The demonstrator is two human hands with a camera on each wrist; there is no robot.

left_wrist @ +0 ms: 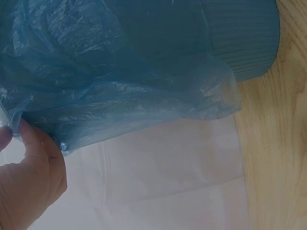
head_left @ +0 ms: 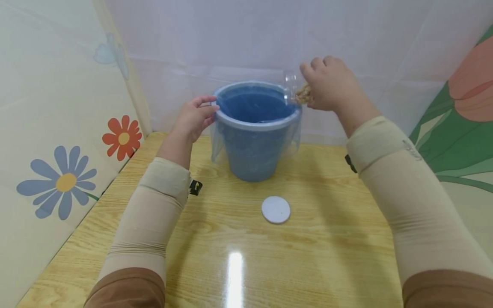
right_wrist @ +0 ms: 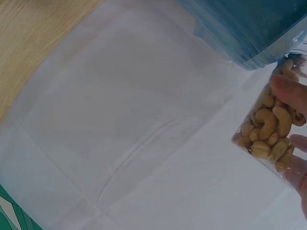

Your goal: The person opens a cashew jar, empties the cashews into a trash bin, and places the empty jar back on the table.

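Right hand (head_left: 333, 83) grips the jar (right_wrist: 268, 129) — nuts (right_wrist: 283, 120) inside — long axis roughly sideways, mouth facing left at the right rim of the bin (head_left: 252, 156). Jar sits within the right fingers, neck sticking out leftward past them; left hand (head_left: 194, 116) is across the bin, pinching the bag (left_wrist: 144, 100) at its left rim. Bin stands by the table's (head_left: 308, 265) far edge, lid (head_left: 275, 209) flat between it and the near edge.

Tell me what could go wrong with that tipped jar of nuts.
The right hand holds the jar tipped near the bucket's rim, so some nuts might miss and spill onto the table. Also, the thin bag draped over the rim could slide inward if the left hand lets go.
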